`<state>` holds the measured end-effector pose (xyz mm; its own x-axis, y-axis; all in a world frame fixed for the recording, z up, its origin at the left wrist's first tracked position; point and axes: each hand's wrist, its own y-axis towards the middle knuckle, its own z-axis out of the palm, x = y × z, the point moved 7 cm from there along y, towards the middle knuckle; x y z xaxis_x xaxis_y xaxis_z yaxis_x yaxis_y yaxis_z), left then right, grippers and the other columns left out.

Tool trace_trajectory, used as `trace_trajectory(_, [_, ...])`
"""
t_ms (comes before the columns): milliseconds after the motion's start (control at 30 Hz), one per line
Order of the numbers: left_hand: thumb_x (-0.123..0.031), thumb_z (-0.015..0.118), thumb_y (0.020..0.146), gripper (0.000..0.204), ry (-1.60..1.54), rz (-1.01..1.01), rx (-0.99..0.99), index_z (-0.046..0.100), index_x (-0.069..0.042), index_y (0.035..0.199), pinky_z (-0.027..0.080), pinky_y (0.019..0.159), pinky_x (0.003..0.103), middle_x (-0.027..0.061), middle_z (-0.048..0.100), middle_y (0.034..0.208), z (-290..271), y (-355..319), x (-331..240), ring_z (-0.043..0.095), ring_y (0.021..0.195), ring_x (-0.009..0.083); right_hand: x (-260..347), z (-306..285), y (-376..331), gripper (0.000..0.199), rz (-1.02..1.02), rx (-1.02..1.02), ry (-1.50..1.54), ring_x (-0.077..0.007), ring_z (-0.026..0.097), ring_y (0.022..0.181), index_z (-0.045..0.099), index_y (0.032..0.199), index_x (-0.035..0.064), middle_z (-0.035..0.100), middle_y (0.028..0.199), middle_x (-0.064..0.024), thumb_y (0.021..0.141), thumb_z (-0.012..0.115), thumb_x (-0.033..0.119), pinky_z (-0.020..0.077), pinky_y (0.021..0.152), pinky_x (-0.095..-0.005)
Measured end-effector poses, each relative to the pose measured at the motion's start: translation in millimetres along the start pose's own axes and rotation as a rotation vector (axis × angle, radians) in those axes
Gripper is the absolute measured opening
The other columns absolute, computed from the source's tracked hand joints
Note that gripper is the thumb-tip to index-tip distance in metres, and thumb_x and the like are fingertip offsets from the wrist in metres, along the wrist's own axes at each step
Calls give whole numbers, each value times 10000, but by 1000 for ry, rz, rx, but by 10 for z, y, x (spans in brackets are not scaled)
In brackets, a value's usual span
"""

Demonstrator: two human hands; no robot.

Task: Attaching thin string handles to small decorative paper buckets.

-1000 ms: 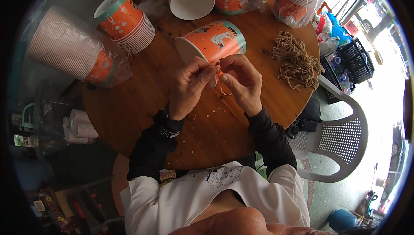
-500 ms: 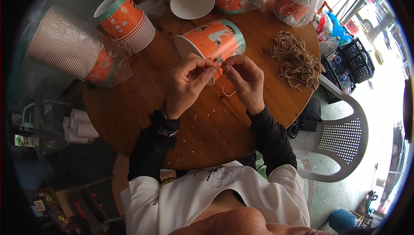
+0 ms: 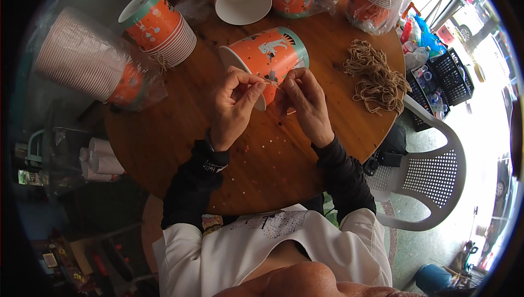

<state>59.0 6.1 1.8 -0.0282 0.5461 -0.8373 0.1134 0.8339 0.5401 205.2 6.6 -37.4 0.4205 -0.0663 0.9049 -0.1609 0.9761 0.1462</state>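
An orange paper bucket (image 3: 277, 51) with a teal band lies on its side on the wooden table, its pale rim toward my left hand. In front of its side, my left hand (image 3: 232, 109) pinches one part of a thin tan cord (image 3: 271, 82) between thumb and forefinger. My right hand (image 3: 309, 106) has its fingers closed on the cord a little to the right, with the short span between the hands pulled nearly straight. Whether the cord is fixed to the bucket is hidden behind the fingers.
A loose heap of tan cord (image 3: 376, 79) lies at the table's right. Nested buckets stand left (image 3: 164, 30) and back; a plastic-wrapped stack (image 3: 84, 60) leans at the far left. Small dots are scattered on the table (image 3: 180, 133). A plastic chair (image 3: 436, 177) stands right.
My right hand has turned and closed in more, drawing the cord from the left hand's pinch. The hanging loop of cord is now mostly hidden. The bucket has shifted slightly.
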Motion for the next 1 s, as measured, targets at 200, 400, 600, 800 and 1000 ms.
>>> trace_trajectory(200, [-142, 649, 933, 139, -82, -158, -105, 583, -23, 906, 419, 693, 197, -32, 538, 884, -46, -85, 244, 468, 733, 20, -4, -65, -16, 113, -197, -56, 29, -102, 569, 619, 454, 947, 31, 572, 760, -40, 1003, 502, 117, 473, 567, -240])
trace_trajectory(400, [-15, 661, 877, 235, 447, 160, 18, 626, -7, 1109, 456, 705, 217, 46, 614, 957, 5, 33, -225, 521, 711, 75, 81, -100, -49, 65, -305, -82, -166, -84, 527, 602, 471, 940, 23, 572, 762, -31, 984, 501, 59, 459, 563, -244])
trace_trajectory(600, [26, 698, 789, 245, 377, 234, 163, 671, -53, 1019, 494, 711, 329, 42, 661, 1015, 81, -10, -49, 627, 788, 224, 179, 105, -143, 120, -434, 7, -488, -78, 514, 606, 485, 1061, 37, 573, 757, -32, 953, 529, 11, 424, 542, -226])
trace_trajectory(800, [-22, 719, 787, 132, 655, 484, 157, 690, -65, 908, 465, 796, 326, 29, 669, 978, 51, 96, -252, 610, 889, 206, 274, 68, -51, 286, -123, 31, 161, -106, 532, 509, 390, 1180, 83, 563, 698, -49, 946, 542, 20, 377, 410, -233])
trace_trajectory(1000, [-137, 716, 798, 119, 687, 545, 83, 679, -134, 911, 391, 944, 371, -27, 665, 991, -184, 165, -89, 578, 986, 219, 839, -203, -98, 208, -224, -66, 316, -89, 459, 479, 459, 1172, 123, 523, 702, -35, 977, 529, 106, 357, 387, -193])
